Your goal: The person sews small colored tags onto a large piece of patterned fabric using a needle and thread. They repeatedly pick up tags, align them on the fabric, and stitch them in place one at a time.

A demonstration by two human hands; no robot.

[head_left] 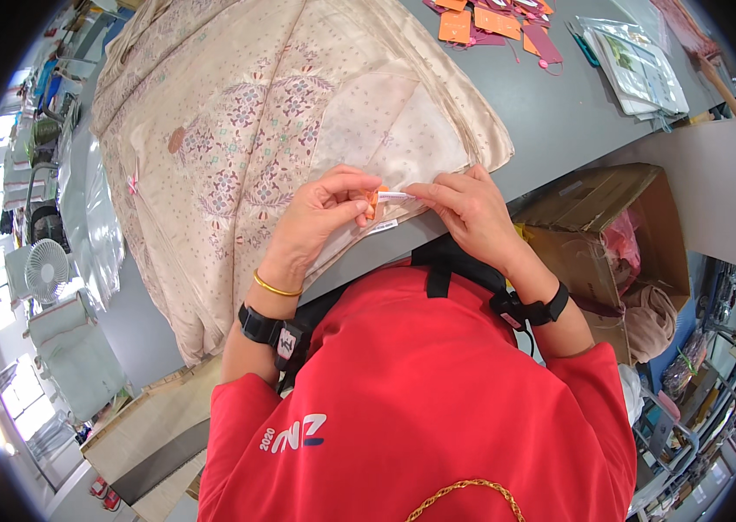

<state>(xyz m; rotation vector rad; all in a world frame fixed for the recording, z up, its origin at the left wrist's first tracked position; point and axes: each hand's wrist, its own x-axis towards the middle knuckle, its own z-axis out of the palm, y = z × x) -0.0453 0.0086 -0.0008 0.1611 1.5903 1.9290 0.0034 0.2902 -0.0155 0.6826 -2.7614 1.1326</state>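
Observation:
A beige printed garment [285,113] with flower motifs is spread over the grey table [551,122] in front of me. At its near edge, my left hand [320,213] pinches a small orange tag [372,207] between thumb and fingers. A narrow white label [397,197] runs from beside the tag to my right hand [470,211], whose thumb and fingertips are closed on its other end. Just below, a second white label [383,227] lies at the garment's edge. My fingers partly cover the orange tag.
Several orange and maroon hang tags [497,24] lie at the far side of the table. Clear-bagged packs [638,70] are stacked at the far right, beside a teal-handled tool [584,43]. An open cardboard box [590,213] stands right of me. A white fan [46,270] is at left.

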